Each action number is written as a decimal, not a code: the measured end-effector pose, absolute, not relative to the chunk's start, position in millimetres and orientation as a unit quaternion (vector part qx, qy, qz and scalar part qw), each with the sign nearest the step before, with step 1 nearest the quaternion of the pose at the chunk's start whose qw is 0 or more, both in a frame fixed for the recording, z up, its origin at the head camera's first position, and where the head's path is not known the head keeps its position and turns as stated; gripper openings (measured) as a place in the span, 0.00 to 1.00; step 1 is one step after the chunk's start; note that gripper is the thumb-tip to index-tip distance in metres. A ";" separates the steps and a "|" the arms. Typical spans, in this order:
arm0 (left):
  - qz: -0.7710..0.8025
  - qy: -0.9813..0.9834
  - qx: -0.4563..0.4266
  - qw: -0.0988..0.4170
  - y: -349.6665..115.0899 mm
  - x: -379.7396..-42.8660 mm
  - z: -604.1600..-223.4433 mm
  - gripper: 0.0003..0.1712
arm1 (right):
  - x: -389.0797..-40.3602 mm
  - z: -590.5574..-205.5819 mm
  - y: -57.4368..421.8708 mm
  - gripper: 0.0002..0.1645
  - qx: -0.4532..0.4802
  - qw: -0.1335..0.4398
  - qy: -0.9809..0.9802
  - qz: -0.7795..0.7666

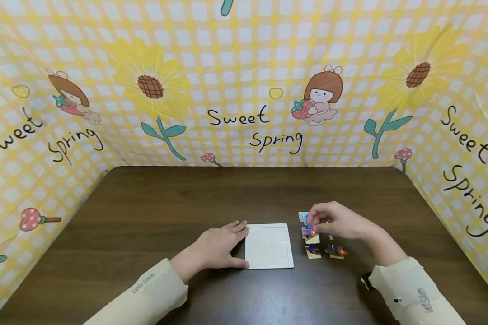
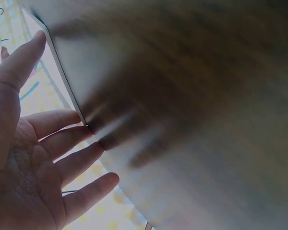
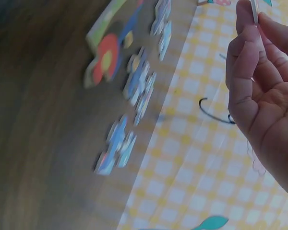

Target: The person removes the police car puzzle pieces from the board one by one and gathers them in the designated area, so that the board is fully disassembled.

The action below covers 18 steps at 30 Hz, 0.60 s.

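Observation:
A square white puzzle tray point(image 1: 268, 248) with a thin raised rim lies on the table. My left hand point(image 1: 221, 246) rests at its left side, fingers spread and fairly straight. Its thumb touches the near left corner and its fingertips meet the far left edge, as the left wrist view also shows. To the right of the tray, my right hand point(image 1: 335, 220) pinches a puzzle piece point(image 3: 255, 12) between thumb and fingers, seen edge-on in the right wrist view. Beneath and around this hand lie several loose, colourful puzzle pieces point(image 1: 335, 252), partly hidden by it.
The dark brown wooden table point(image 1: 166, 194) reaches back to a yellow checked cloth point(image 1: 236, 67) that hangs behind and along both sides. In the right wrist view, a puzzle piece with a red flower shape point(image 3: 105, 60) lies nearest the camera.

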<state>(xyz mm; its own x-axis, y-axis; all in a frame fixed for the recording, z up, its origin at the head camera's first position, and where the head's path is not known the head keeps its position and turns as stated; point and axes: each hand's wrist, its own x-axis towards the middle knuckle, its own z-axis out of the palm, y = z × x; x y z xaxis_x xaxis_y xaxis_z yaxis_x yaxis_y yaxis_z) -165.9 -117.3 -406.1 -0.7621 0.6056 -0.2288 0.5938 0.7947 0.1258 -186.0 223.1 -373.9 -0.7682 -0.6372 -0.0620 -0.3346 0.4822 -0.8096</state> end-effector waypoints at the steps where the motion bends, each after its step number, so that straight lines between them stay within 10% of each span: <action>1: 0.025 0.938 0.319 0.130 -117.7 -165.9 -406.0 0.52 | -185.1 -374.0 226.0 0.04 -0.288 0.178 0.842 -0.420; 18: 0.047 0.936 0.325 0.130 -121.4 -165.8 -406.4 0.52 | -169.6 -377.9 279.8 0.06 -0.244 0.136 0.864 -0.419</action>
<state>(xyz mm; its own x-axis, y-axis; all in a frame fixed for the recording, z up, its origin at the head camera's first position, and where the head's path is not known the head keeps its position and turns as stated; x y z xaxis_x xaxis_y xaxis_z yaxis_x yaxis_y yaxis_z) -165.8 -121.4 -406.4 -0.7551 0.6205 -0.2118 0.5962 0.7842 0.1722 -169.6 279.8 -377.9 -0.8437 -0.5359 -0.0316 -0.3074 0.5306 -0.7899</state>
